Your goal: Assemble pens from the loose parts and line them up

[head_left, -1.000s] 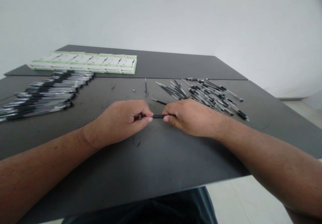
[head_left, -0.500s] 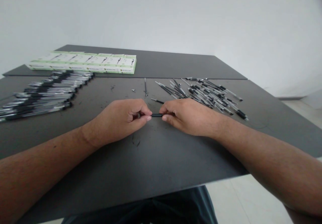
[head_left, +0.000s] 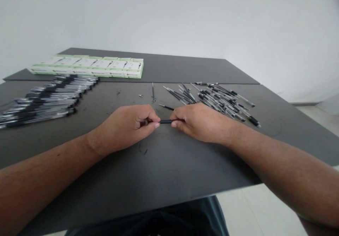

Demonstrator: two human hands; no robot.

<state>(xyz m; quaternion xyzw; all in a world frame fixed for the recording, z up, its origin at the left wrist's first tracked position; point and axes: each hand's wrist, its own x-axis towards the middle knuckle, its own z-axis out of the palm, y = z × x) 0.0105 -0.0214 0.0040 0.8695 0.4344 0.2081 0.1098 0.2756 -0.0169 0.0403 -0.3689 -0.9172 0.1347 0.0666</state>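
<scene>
Between my two hands a black pen part (head_left: pixel 166 122) lies level, just above the table; its ends are hidden in my fingers. My left hand (head_left: pixel 135 121) pinches its left end between thumb and forefinger. The right end is pinched by my right hand (head_left: pixel 196 123). Just beyond my right fingers lies a pen refill (head_left: pixel 166 106) with a metal tip. A small silver cone-shaped pen tip (head_left: pixel 140 95) and another refill (head_left: pixel 153 92) rest on the table farther back.
Rows of pens (head_left: pixel 50 98) spread over the left of the grey table (head_left: pixel 169 165). Green-and-white boxes (head_left: pixel 87 66) line up behind them. To the right lie a loose pile of pen barrels (head_left: pixel 225 101) and several refills (head_left: pixel 182 94). Dark shavings (head_left: pixel 143 149) dot the surface.
My right hand has shifted slightly to the right along the black pen part, so a little more of it shows between my fingers. My left hand has stayed nearly still.
</scene>
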